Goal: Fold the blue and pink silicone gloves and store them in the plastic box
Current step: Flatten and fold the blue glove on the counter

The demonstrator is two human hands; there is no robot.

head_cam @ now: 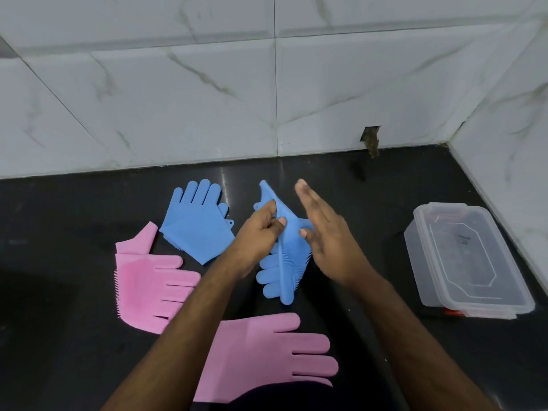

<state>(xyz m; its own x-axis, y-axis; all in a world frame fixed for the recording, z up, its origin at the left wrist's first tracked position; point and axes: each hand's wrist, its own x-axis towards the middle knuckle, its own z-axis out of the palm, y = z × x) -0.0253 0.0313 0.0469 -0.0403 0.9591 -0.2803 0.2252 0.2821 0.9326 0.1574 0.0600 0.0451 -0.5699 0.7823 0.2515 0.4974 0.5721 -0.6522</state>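
Glove, blue, lifted off table, bristle side showing | left hand pinches its upper part | right hand spread flat, thumb touching glove | second blue glove flat, left of hands | two pink gloves flat, nearer | box far right, lid on

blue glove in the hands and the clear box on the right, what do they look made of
Blue bristled glove: looks like soft matte silicone or rubber; it bends limply where the left hand pinches it, with moulded nubs along its edge. Clear lidded box: seemingly rigid translucent plastic with a slight sheen; the dark counter shows through.
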